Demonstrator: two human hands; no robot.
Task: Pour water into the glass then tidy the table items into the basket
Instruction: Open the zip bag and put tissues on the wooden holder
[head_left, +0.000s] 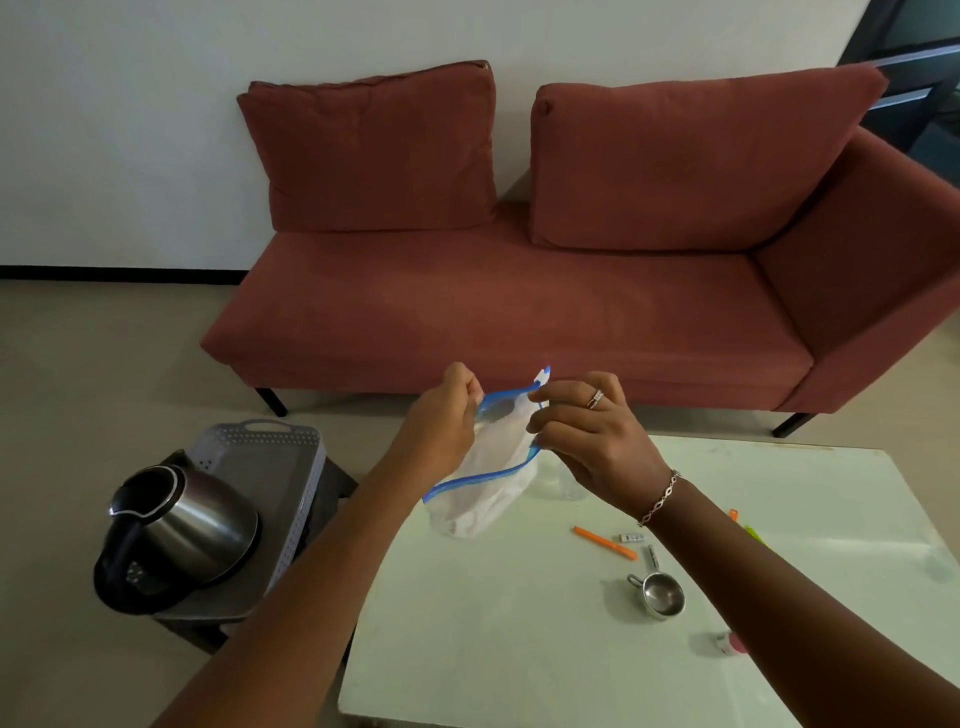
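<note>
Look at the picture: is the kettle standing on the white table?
No, the kettle rests on the grey basket, off to the left of the white table.

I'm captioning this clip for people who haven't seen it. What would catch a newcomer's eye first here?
The clear zip bag with a blue seal is held up mid-frame, the left hand and right hand each pinching its top. Behind it stretches a red sofa. At lower left, a steel kettle sits tilted in the grey basket.
</note>
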